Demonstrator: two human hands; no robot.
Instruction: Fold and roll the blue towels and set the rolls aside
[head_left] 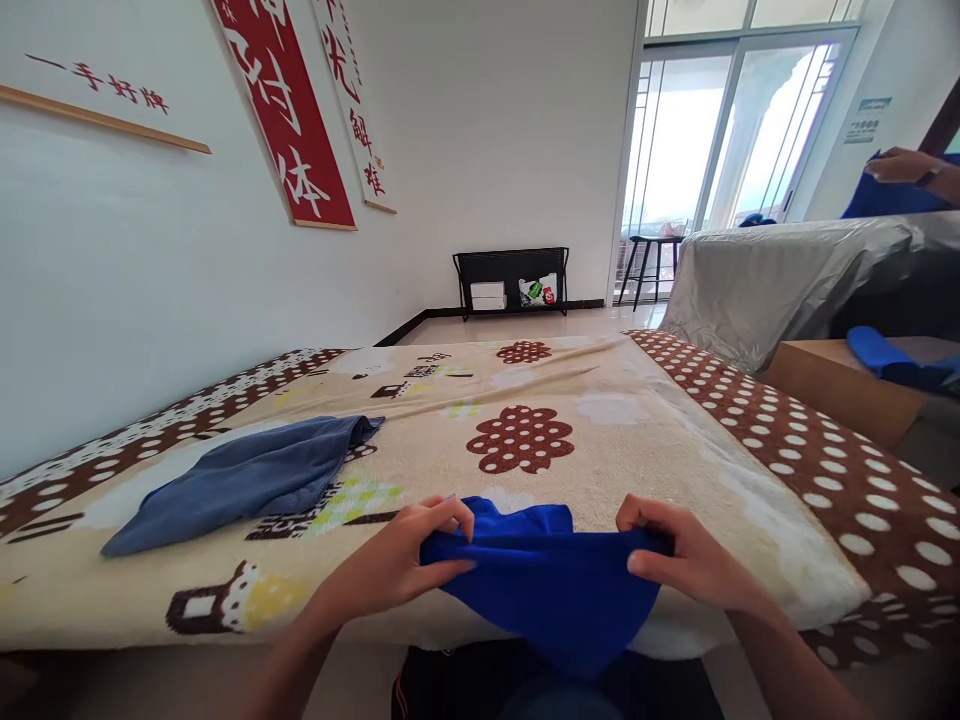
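A bright blue cloth (555, 590) is stretched between my two hands at the near edge of the bed. My left hand (412, 555) pinches its left end between thumb and fingers. At the other end, my right hand (679, 550) grips the cloth the same way. The front part hangs down over the bed's edge toward my lap, while a crumpled part lies behind on the blanket (420, 450). To the left, a grey-blue cloth (247, 475) lies loosely spread, touched by neither hand.
The patterned blanket has brown spotted borders. At the right stand a plastic-covered piece of furniture (720, 280) and a brown box (817, 380) with blue cloth on it. Another person's hand (904, 165) holds blue fabric there. A black rack (510, 265) is by the far wall.
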